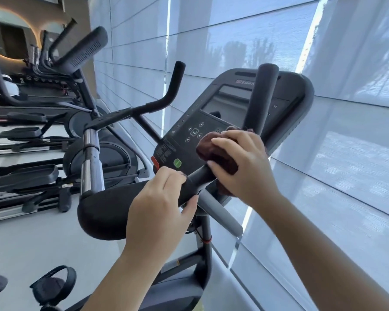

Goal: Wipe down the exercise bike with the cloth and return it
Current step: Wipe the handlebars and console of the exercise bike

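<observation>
Head camera looks along two bare forearms reaching forward to the exercise bike [206, 254]. Left hand [160, 205] grips the black handlebar [197, 177], fingers curled over it and thumb underneath. Right hand [245, 167], just beyond the left, clamps a dark maroon cloth [213, 151] against the same bar, in front of the console [202, 129].

Right of you: pale translucent roller blinds [245, 32] cover the windows, daylight bright in the gaps [167, 52] between panels. Left of you: a row of dark cross-trainers [103, 158] on a light grey floor [32, 248], with a warm-lit arched recess [7, 25] on the far wall.
</observation>
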A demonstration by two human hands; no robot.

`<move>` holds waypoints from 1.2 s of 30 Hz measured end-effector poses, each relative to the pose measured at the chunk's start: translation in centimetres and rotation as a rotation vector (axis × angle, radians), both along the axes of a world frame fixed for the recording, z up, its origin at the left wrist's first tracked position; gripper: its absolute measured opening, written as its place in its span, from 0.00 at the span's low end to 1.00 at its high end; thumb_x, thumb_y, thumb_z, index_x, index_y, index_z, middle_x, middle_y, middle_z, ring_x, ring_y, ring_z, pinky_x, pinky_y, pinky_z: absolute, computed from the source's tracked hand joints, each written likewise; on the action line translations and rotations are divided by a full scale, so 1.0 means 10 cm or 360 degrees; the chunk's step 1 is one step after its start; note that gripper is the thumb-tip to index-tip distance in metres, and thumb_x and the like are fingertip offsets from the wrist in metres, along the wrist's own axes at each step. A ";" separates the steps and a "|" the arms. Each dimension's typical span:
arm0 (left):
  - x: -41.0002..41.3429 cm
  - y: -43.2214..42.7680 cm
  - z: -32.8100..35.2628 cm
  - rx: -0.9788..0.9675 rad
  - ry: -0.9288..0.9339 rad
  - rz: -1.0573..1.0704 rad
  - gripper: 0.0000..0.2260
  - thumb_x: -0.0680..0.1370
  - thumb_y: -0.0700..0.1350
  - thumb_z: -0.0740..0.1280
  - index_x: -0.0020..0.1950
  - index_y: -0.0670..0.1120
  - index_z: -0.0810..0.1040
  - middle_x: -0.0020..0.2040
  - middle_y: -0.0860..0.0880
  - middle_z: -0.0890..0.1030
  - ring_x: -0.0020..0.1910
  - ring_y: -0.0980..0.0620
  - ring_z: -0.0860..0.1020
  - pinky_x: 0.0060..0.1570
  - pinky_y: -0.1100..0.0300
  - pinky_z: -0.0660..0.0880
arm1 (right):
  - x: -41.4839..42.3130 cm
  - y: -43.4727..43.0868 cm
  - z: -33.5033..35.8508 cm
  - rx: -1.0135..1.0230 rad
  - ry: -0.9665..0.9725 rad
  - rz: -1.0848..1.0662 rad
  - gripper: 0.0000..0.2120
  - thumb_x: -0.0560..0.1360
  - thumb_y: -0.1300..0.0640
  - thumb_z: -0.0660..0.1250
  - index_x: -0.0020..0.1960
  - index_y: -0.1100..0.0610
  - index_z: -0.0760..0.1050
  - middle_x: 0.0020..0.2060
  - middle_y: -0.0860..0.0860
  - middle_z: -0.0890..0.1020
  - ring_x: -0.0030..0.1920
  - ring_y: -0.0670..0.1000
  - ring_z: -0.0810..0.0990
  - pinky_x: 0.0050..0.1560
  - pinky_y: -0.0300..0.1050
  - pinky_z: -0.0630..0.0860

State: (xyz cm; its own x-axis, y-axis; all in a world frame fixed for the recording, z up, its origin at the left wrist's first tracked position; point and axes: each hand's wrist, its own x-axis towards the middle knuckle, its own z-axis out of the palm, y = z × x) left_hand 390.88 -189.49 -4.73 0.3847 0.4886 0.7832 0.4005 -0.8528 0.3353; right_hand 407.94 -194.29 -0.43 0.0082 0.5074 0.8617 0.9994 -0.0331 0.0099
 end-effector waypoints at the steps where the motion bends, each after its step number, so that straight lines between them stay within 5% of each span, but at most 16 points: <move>1: 0.00 -0.01 0.02 -0.0027 0.0011 -0.0003 0.12 0.64 0.42 0.75 0.43 0.41 0.78 0.41 0.47 0.79 0.35 0.47 0.78 0.32 0.63 0.68 | -0.02 -0.03 -0.05 0.0002 0.0030 0.0021 0.13 0.70 0.57 0.70 0.53 0.58 0.79 0.52 0.56 0.79 0.55 0.60 0.74 0.61 0.49 0.67; 6: 0.14 -0.13 0.23 -0.0062 -0.0060 -0.0171 0.12 0.65 0.37 0.75 0.47 0.40 0.77 0.43 0.45 0.78 0.38 0.46 0.78 0.37 0.62 0.71 | -0.01 -0.09 -0.04 0.0183 0.0289 0.0182 0.13 0.71 0.65 0.67 0.55 0.61 0.78 0.53 0.57 0.78 0.57 0.58 0.74 0.62 0.44 0.67; 13: 0.72 -0.11 0.50 0.0021 -0.0044 -0.0325 0.18 0.69 0.37 0.73 0.57 0.38 0.76 0.53 0.40 0.77 0.52 0.42 0.77 0.49 0.50 0.76 | 0.38 0.07 0.70 0.1204 0.1089 0.0177 0.12 0.73 0.61 0.66 0.56 0.57 0.76 0.53 0.53 0.77 0.55 0.47 0.75 0.60 0.35 0.69; 17: 0.86 -0.05 0.41 -0.0137 -0.0006 -0.0254 0.14 0.71 0.40 0.71 0.56 0.40 0.76 0.53 0.44 0.77 0.50 0.45 0.77 0.47 0.53 0.75 | 0.47 0.23 0.74 0.0934 0.1325 0.0256 0.17 0.73 0.58 0.68 0.61 0.54 0.73 0.56 0.48 0.75 0.57 0.44 0.74 0.62 0.37 0.69; 22: 0.88 0.03 0.38 -0.0210 -0.0077 -0.0366 0.09 0.70 0.37 0.71 0.49 0.41 0.79 0.48 0.47 0.79 0.45 0.44 0.78 0.44 0.49 0.76 | 0.29 0.14 0.03 0.0908 0.1189 0.0361 0.16 0.71 0.61 0.66 0.57 0.50 0.74 0.58 0.52 0.76 0.61 0.44 0.73 0.64 0.34 0.65; 30: 0.86 0.05 0.38 -0.0261 -0.0098 -0.0386 0.13 0.71 0.37 0.71 0.56 0.40 0.79 0.53 0.49 0.78 0.50 0.49 0.78 0.51 0.57 0.74 | 0.62 0.22 0.72 0.0858 0.1164 0.0423 0.15 0.73 0.63 0.65 0.58 0.51 0.74 0.55 0.51 0.76 0.57 0.45 0.74 0.64 0.43 0.68; 36: 0.84 0.06 0.40 -0.0263 -0.0112 -0.0448 0.12 0.68 0.33 0.71 0.50 0.41 0.80 0.49 0.50 0.79 0.46 0.50 0.78 0.49 0.62 0.72 | 0.41 0.09 -0.15 0.0825 0.1321 0.0532 0.15 0.71 0.60 0.65 0.55 0.44 0.74 0.57 0.54 0.77 0.60 0.48 0.74 0.65 0.44 0.68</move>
State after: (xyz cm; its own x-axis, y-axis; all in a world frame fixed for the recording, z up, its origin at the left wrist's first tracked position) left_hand 399.27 -188.93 -0.77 0.4707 0.4934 0.7315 0.1277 -0.8584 0.4968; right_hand 412.02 -193.35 -1.89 0.6268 0.1609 0.7624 0.6441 0.4438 -0.6231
